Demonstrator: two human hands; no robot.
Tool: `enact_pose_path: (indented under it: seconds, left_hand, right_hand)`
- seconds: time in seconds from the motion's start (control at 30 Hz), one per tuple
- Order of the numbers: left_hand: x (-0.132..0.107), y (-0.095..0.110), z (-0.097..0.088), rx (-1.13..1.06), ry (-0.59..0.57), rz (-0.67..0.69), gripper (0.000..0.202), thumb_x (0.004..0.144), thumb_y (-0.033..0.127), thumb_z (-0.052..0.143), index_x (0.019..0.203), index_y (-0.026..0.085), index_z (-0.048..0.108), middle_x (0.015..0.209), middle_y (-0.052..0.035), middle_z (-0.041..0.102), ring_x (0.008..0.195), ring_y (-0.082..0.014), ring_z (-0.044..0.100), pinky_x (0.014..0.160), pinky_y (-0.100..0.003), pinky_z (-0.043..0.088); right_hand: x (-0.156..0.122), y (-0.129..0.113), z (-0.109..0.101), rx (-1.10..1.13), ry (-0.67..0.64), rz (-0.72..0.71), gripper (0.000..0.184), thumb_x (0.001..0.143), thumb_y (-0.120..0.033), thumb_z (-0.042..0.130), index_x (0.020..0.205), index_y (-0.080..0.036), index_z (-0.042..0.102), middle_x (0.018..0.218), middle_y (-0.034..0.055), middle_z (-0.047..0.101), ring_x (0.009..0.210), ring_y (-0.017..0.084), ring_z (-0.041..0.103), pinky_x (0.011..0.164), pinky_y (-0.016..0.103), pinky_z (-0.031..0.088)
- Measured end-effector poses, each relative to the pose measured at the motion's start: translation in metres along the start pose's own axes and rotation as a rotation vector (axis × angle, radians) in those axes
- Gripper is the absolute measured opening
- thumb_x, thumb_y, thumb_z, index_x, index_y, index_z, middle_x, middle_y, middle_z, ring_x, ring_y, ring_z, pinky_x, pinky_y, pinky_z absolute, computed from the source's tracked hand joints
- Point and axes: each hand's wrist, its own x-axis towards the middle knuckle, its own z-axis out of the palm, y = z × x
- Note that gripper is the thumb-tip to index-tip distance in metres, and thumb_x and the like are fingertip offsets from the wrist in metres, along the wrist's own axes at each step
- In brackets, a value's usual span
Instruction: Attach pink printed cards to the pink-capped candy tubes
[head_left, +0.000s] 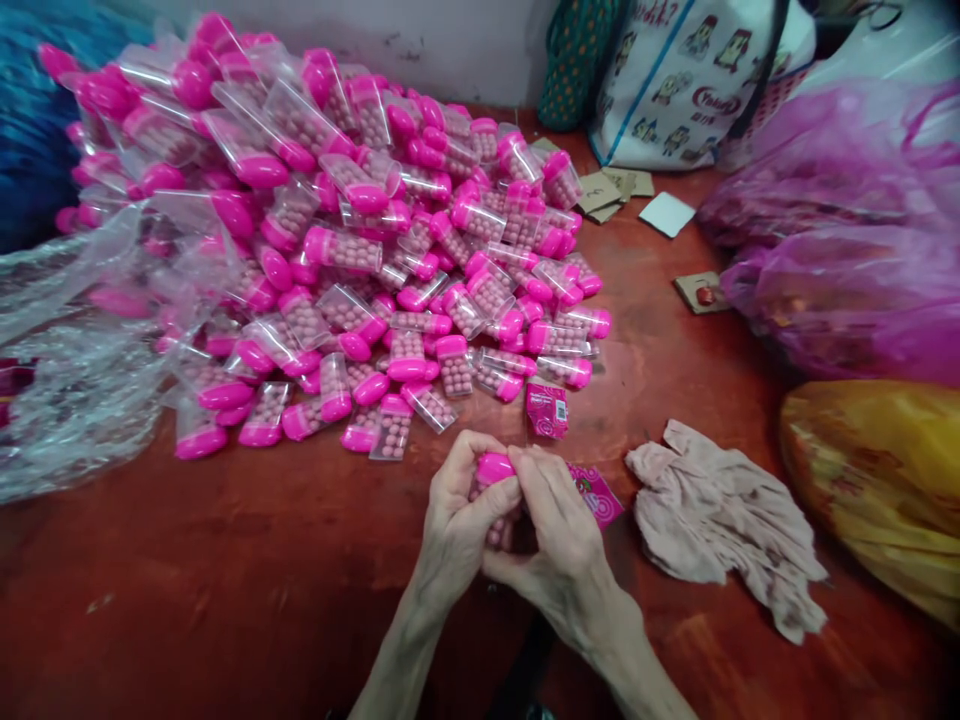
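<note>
Near the middle of the table, a small clear candy box (496, 469) with a bright pink cap and round pink candies inside is held between both hands. My left hand (459, 512) is wrapped round its left side, the thumb across the front. At the cap's right edge, the fingers of my right hand (559, 530) press against the box, partly hiding it. Pink printed labels (598, 496) lie beside the right hand, and another pink label (547, 410) with a barcode rests just beyond the fingers.
A large heap of pink-capped candy boxes (409, 345) covers the back left of the red table (225, 580). To the right lie a crumpled beige cloth (724, 505), a yellow bag (877, 480) and purple plastic bags (847, 290). Cardboard pieces (600, 195) and a printed bag (682, 80) sit behind.
</note>
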Motion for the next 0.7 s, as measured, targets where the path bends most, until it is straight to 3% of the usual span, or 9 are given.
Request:
enact_pose_path:
  seconds: [0.23,0.43,0.5,0.57,0.63,0.7]
  left_hand:
    - [0.002,-0.011,0.015,-0.043,-0.028,0.006,0.014,0.082,0.032,0.053,0.09,0.022,0.048,0.051,0.0082,0.042,0.038,-0.0042,0.037,0.037,-0.014,0.033]
    - [0.006,-0.006,0.01,0.089,-0.066,-0.065,0.022,0.08,0.033,0.054,0.096,0.018,0.051,0.067,0.0018,0.054,0.051,-0.0078,0.051,0.047,-0.018,0.042]
    - [0.009,-0.007,0.004,0.136,-0.015,-0.076,0.023,0.079,0.034,0.056,0.094,0.018,0.051,0.065,0.0016,0.055,0.049,-0.0087,0.052,0.045,-0.019,0.041]
    - [0.012,-0.011,0.001,0.232,0.078,-0.039,0.024,0.077,0.036,0.056,0.094,0.018,0.053,0.063,0.0019,0.055,0.048,-0.0094,0.051,0.042,-0.019,0.04]
    - [0.014,-0.017,0.001,0.388,0.162,0.064,0.024,0.075,0.035,0.058,0.093,0.018,0.058,0.063,0.001,0.056,0.048,-0.0103,0.051,0.043,-0.02,0.041]
    - [0.016,-0.023,0.003,0.58,0.215,0.235,0.021,0.074,0.031,0.06,0.09,0.018,0.063,0.067,-0.0015,0.058,0.053,-0.0127,0.054,0.048,-0.024,0.045]
  right_hand:
    - [-0.015,0.012,-0.003,0.078,-0.009,0.13,0.067,0.072,-0.011,0.059,0.131,-0.017,0.03,0.118,0.013,0.051,0.11,0.026,0.047,0.09,0.042,0.045]
    - [-0.025,0.015,-0.015,0.064,-0.135,0.208,0.079,0.068,-0.027,0.072,0.135,-0.019,0.028,0.12,0.011,0.049,0.111,0.027,0.044,0.092,0.042,0.042]
    - [-0.025,0.017,-0.018,0.013,-0.078,0.203,0.077,0.072,-0.03,0.069,0.136,-0.019,0.028,0.117,0.0108,0.05,0.108,0.027,0.044,0.091,0.043,0.041]
    - [-0.02,0.021,-0.021,-0.084,0.07,0.226,0.062,0.079,-0.027,0.061,0.134,-0.018,0.032,0.111,0.011,0.051,0.104,0.026,0.045,0.09,0.043,0.041]
    - [-0.01,0.029,-0.022,-0.199,0.174,0.266,0.047,0.082,-0.022,0.055,0.127,-0.016,0.042,0.107,0.0117,0.051,0.1,0.026,0.045,0.088,0.045,0.041]
    - [0.001,0.039,-0.02,-0.296,0.185,0.292,0.038,0.081,-0.02,0.056,0.118,-0.014,0.052,0.104,0.0128,0.052,0.097,0.027,0.045,0.085,0.045,0.041]
